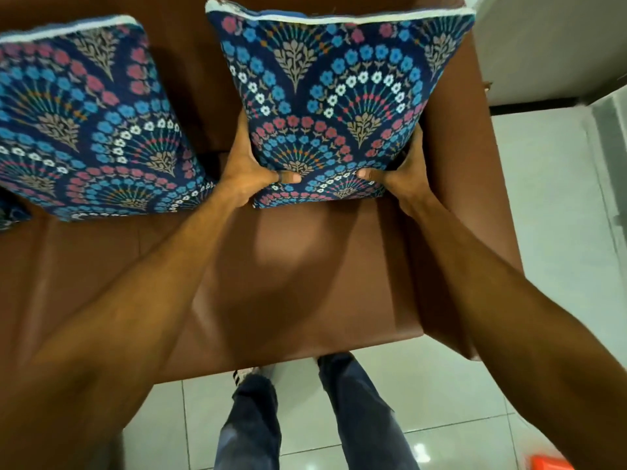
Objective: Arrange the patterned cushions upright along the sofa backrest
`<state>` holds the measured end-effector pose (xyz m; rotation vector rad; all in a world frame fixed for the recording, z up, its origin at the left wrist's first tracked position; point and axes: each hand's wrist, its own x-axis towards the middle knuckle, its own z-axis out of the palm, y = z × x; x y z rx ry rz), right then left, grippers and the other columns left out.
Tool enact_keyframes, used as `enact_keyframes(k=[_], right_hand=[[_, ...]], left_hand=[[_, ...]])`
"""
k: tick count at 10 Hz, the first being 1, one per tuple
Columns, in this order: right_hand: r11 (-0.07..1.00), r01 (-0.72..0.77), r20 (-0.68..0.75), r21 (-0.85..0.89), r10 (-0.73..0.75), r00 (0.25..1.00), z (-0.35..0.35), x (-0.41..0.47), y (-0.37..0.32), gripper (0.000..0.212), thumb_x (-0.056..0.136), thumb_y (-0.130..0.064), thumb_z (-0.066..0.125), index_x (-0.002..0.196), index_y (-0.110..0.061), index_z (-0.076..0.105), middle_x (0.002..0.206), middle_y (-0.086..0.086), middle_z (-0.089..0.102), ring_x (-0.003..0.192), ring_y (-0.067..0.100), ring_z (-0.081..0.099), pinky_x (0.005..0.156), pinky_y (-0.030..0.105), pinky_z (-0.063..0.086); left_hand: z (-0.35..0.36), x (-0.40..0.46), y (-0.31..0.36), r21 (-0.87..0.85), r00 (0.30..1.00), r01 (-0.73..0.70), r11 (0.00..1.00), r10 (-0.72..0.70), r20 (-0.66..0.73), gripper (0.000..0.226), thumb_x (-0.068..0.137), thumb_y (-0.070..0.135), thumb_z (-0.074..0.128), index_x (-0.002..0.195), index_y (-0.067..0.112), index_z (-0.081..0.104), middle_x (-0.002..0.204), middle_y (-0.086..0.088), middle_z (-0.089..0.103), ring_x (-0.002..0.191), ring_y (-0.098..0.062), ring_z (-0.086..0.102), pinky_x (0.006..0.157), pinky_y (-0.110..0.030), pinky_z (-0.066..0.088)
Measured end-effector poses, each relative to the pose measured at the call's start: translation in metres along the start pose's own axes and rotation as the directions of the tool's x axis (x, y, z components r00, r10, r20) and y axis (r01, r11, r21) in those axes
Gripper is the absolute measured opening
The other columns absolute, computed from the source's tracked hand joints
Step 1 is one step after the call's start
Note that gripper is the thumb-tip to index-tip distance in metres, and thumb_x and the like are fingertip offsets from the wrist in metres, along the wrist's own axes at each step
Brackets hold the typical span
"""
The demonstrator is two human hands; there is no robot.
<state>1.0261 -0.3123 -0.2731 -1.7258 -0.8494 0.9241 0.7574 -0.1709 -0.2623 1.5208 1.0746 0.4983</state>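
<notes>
A navy cushion with a blue, pink and white floral fan pattern stands upright against the backrest at the right end of the brown sofa. My left hand grips its lower left corner, thumb pressed on the front. My right hand grips its lower right corner the same way. A second cushion of the same pattern leans upright against the backrest to the left, apart from both hands. A sliver of another patterned piece shows at the far left edge.
The sofa's right armrest stands just beside the held cushion. Light tiled floor lies right of and in front of the sofa. My legs stand at the seat's front edge. An orange object sits at the bottom right.
</notes>
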Motion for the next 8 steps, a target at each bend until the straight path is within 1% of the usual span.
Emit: enact_keyframes(k=[1, 2, 3, 4, 5, 6, 7, 8], right_hand=[[1.0, 0.023, -0.035, 0.013, -0.022, 0.999, -0.002, 0.003, 0.003, 0.121, 0.069, 0.002, 0.096, 0.161, -0.009, 0.019, 0.159, 0.006, 0.045, 0.137, -0.001, 0.055, 0.107, 0.025, 0.054], [0.999, 0.04, -0.04, 0.008, -0.04, 0.998, -0.002, 0.009, 0.0, 0.121, 0.067, 0.0, 0.097, 0.16, -0.009, 0.02, 0.158, 0.008, 0.047, 0.14, 0.008, 0.055, 0.11, 0.031, 0.055], [1.0, 0.024, -0.008, 0.0, -0.024, 1.0, -0.004, 0.013, 0.0, 0.122, 0.068, -0.002, 0.098, 0.161, -0.01, 0.02, 0.158, 0.007, 0.047, 0.142, 0.013, 0.053, 0.113, 0.036, 0.054], [1.0, -0.002, 0.003, -0.015, 0.002, 1.0, -0.005, 0.012, -0.002, 0.123, 0.068, -0.006, 0.099, 0.162, -0.013, 0.02, 0.158, 0.002, 0.047, 0.142, 0.01, 0.053, 0.114, 0.037, 0.053], [0.996, -0.043, 0.007, -0.077, 0.044, 0.999, -0.001, 0.01, -0.006, 0.126, 0.069, -0.012, 0.099, 0.164, -0.019, 0.015, 0.161, -0.003, 0.043, 0.142, 0.003, 0.05, 0.114, 0.029, 0.051], [0.982, -0.121, -0.058, -0.145, 0.113, 0.992, 0.011, -0.003, -0.018, 0.134, 0.07, -0.018, 0.098, 0.166, -0.02, 0.005, 0.167, 0.001, 0.035, 0.152, 0.019, 0.04, 0.121, 0.04, 0.043], [0.921, -0.239, -0.251, -0.307, 0.164, 0.954, 0.036, -0.036, -0.044, 0.12, 0.078, -0.017, 0.088, 0.166, -0.009, 0.007, 0.17, 0.013, 0.027, 0.157, 0.033, 0.03, 0.125, 0.053, 0.036], [0.831, -0.155, -0.341, -0.535, -0.044, 0.939, 0.066, -0.077, -0.091, 0.087, 0.094, -0.019, 0.07, 0.163, -0.006, 0.019, 0.171, 0.018, 0.025, 0.16, 0.038, 0.022, 0.123, 0.06, 0.035]], left_hand=[[0.001, 0.012, 0.005, 0.019, 0.998, -0.054, 0.998, 0.053, 0.041, 0.149, 0.052, 0.011, 0.107, 0.168, 0.018, 0.014, 0.164, 0.003, 0.041, 0.151, -0.011, 0.043, 0.126, -0.038, 0.042], [0.004, 0.018, 0.002, -0.004, 0.999, -0.051, 0.999, 0.051, 0.017, 0.151, 0.049, 0.013, 0.107, 0.167, 0.019, 0.013, 0.158, 0.009, 0.043, 0.146, -0.004, 0.046, 0.126, -0.039, 0.043], [0.005, 0.017, -0.007, -0.041, 0.999, -0.05, 0.998, 0.05, 0.007, 0.154, 0.047, 0.02, 0.109, 0.168, 0.019, 0.013, 0.166, -0.004, 0.041, 0.154, -0.019, 0.043, 0.126, -0.048, 0.043], [0.004, 0.009, -0.006, -0.027, 1.0, -0.023, 0.999, 0.023, -0.008, 0.155, 0.048, 0.022, 0.109, 0.168, 0.022, 0.012, 0.168, -0.004, 0.04, 0.155, -0.02, 0.042, 0.126, -0.049, 0.042], [0.001, -0.001, -0.001, 0.051, 0.999, 0.015, 0.999, -0.013, -0.037, 0.152, 0.053, 0.024, 0.107, 0.169, 0.025, 0.009, 0.171, -0.002, 0.034, 0.158, -0.019, 0.035, 0.131, -0.047, 0.035], [-0.003, -0.02, 0.014, 0.206, 0.99, 0.121, 0.971, -0.103, -0.1, 0.15, 0.065, 0.029, 0.102, 0.17, 0.025, -0.004, 0.179, -0.003, 0.018, 0.164, -0.023, 0.023, 0.134, -0.044, 0.026], [-0.005, -0.06, 0.028, 0.336, 0.977, 0.202, 0.92, -0.165, -0.135, 0.126, 0.087, 0.02, 0.087, 0.171, 0.021, -0.006, 0.181, -0.005, 0.008, 0.168, -0.029, 0.008, 0.135, -0.047, 0.021], [-0.026, -0.111, 0.048, 0.574, 0.989, 0.031, 0.818, 0.058, -0.135, 0.098, 0.099, 0.036, 0.071, 0.171, 0.014, 0.008, 0.181, -0.009, 0.01, 0.168, -0.033, 0.0, 0.136, -0.051, 0.014]])
